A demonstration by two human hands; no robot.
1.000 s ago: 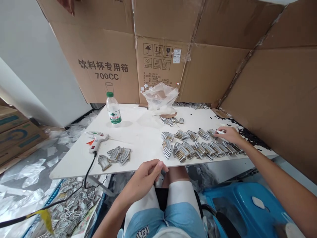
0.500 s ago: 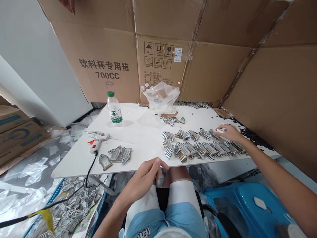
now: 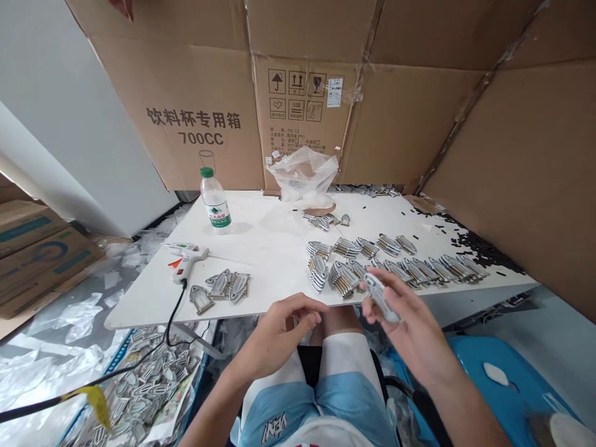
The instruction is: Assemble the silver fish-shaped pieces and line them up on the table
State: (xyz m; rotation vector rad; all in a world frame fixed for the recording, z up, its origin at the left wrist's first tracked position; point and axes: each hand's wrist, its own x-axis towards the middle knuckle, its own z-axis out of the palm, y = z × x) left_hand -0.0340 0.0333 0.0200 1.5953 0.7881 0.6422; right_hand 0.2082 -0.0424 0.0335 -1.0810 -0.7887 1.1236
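My right hand (image 3: 404,323) is over my lap near the front edge of the white table (image 3: 270,248), its fingers closed on a stack of silver-and-white flat pieces (image 3: 379,297). My left hand (image 3: 274,332) hovers close beside it at the table's edge, fingers loosely curled with thumb and forefinger apart and nothing in them. Rows of the same stacked pieces (image 3: 395,267) lie on the table's right half. A smaller heap of grey pieces (image 3: 222,288) lies at the front left.
A hot glue gun (image 3: 186,259) with a black cord lies at the table's left, a water bottle (image 3: 215,202) behind it. A clear plastic bag (image 3: 305,177) sits at the back. Cardboard walls (image 3: 512,174) enclose the back and right. A blue stool (image 3: 493,385) stands at my right.
My right hand left the far right row of stacks and came back toward my lap with a stack in its fingers. My left hand stayed at the table's edge.
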